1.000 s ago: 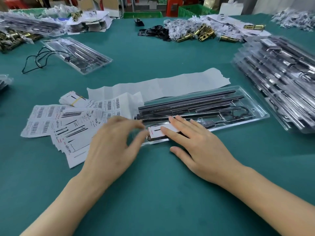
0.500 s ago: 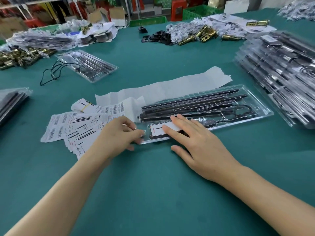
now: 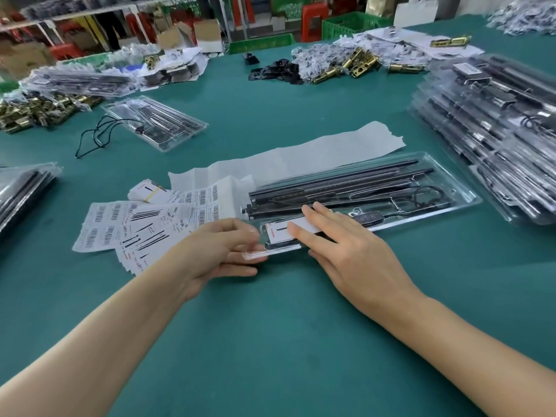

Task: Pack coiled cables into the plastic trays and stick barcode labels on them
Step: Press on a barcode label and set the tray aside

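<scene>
The right hand [image 3: 346,251] lay flat, its straight fingers [image 3: 304,233] pressing a white barcode label [image 3: 278,231] onto the near left end of the clear plastic tray [image 3: 469,203]. The left hand [image 3: 222,248] had its fingers curled round that tray's near left corner, thumb on top, pinching the rim.

The tray lay lengthwise on the green tabletop [image 3: 270,341], running from the hands toward 2 o'clock. It held long black strips [image 3: 346,182], a coiled black cable [image 3: 427,195] at its far right end, and a small inline controller [image 3: 365,218] just beyond the right fingertips.

At 9 o'clock from the left hand, sheets of barcode labels [image 3: 102,224] were fanned out, partly under that hand. A rubber-banded bundle of labels [image 3: 147,191] sat at 10 o'clock. A long white strip of backing paper [image 3: 301,158] lay just behind the tray at 12 o'clock.

Farther off, at 3 o'clock, stood a stack of packed trays [image 3: 496,130]. At 10 o'clock lay a single tray [image 3: 156,124] with a loose black cord [image 3: 93,139] beside it, and brass hardware [image 3: 30,109] beyond. More brass parts [image 3: 358,64] lay at 12 o'clock.
</scene>
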Motion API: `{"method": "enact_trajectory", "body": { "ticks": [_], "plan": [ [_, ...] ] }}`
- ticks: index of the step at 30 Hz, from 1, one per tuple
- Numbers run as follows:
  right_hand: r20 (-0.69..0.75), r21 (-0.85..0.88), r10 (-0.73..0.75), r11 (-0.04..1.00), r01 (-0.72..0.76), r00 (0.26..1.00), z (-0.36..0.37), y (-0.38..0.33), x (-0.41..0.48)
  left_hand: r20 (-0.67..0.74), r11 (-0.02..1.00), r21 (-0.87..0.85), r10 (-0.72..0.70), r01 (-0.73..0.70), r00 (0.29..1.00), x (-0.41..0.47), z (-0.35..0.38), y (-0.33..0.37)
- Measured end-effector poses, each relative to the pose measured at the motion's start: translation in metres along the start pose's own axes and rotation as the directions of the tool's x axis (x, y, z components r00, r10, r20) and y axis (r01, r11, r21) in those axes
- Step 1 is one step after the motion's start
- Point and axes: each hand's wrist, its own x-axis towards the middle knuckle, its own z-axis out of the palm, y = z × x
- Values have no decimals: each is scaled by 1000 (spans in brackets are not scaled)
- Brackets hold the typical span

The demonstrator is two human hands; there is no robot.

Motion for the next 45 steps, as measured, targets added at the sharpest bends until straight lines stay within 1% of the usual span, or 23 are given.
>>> {"method": "enact_trajectory", "body": {
  "ticks": [11, 22, 28, 32, 36, 38, 42, 44, 45],
  "plan": [
    [-8, 14, 1, 1000, -1, 1000, -1, -1, 1, -2, 996, -86, 14, -14, 1000, 2, 2, -4],
    [-58, 9, -13, 1000, 14, 998, 1, -2, 1, -17, 996, -85, 10, -12, 1000, 4, 2, -5],
    [-58, 3, -19, 1000, 19, 998, 0, -2, 0, -21, 997, -62, 43, -44, 999, 3, 2, -6],
    [-84, 4, -2, 1000, 3, 996, -2, -3, 1, -19, 996, -32, 87, -87, 996, 1, 2, -6],
    [-114, -7, 3, 1000, -4, 993, -5, -3, 0, 3, 992, -74, 107, -107, 994, 0, 6, -10],
    [-125, -31, -18, 999, 14, 992, -7, -3, 1, 10, 988, -96, 123, -121, 992, -1, 8, -13],
    [-146, -134, -65, 990, 45, 987, -10, -2, 11, 39, 980, -147, 139, -132, 990, -6, 10, -18],
    [-143, -211, -87, 976, 56, 986, -12, -2, 18, 50, 971, -176, 175, -164, 983, -8, 11, -20],
    [-152, -241, -126, 967, 87, 980, -12, -2, 20, 48, 962, -202, 196, -183, 979, -9, 12, -20]
  ]
}}
